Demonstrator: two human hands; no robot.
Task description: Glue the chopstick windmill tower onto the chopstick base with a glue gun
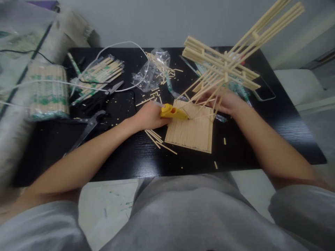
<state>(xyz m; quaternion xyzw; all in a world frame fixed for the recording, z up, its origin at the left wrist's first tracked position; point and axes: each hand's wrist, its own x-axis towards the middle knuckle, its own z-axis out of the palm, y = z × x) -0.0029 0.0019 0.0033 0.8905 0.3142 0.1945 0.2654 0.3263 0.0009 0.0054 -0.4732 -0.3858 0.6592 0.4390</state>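
My left hand (151, 116) is wrapped round a yellow hot glue gun (172, 112). Its nozzle points right, low over a flat square base (193, 134) of thin wooden sticks laid side by side. A windmill-like stick model (225, 66), with crossed blades at its top, rises from this base. Beside the model's lower part is my right hand (221, 100), its fingers closed around the thin legs and partly hidden behind them. Whether the nozzle touches the sticks, I cannot tell.
Scissors (112, 89) and pliers (90, 125) lie on the black table (125, 160) to the left, near wrapped chopsticks (48, 90). Loose sticks (159, 141) sit left of the base. A white cable (115, 43) loops across the back. A phone (265, 89) rests at right.
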